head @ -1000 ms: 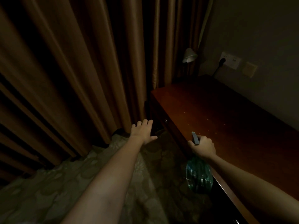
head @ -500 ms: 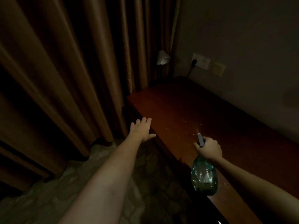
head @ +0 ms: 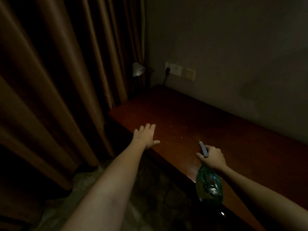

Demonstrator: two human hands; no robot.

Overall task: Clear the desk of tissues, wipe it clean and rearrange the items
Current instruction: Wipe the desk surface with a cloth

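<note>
- Two bare hands show in the head view, both stretched forward over the front edge of a dark red-brown wooden table in a dim room.
- The left hand is palm down above the front left part of the table, near its corner. Its fingers are straight and a little spread, the thumb points to the right, and they hold nothing. I cannot tell if the palm touches the wood.
- The right hand grips the neck of a green see-through spray bottle. Its fingers are curled round the neck under the grey sprayer head, which points away from the person, across the table.
- The body of the bottle hangs below the hand, in front of the front edge of the table, and does not stand on it.
- Small pale specks lie on the wood between the two hands and a little beyond them.
- The table stands along a grey wall, with its left end beside long brown curtains.
- At the far left corner there is a small lamp with a pale shade, which looks unlit.
- On the wall above the far end is a white socket with a black plug in it, and just beside it a pale square plate.
- Under the arms is a patterned carpet.
</note>
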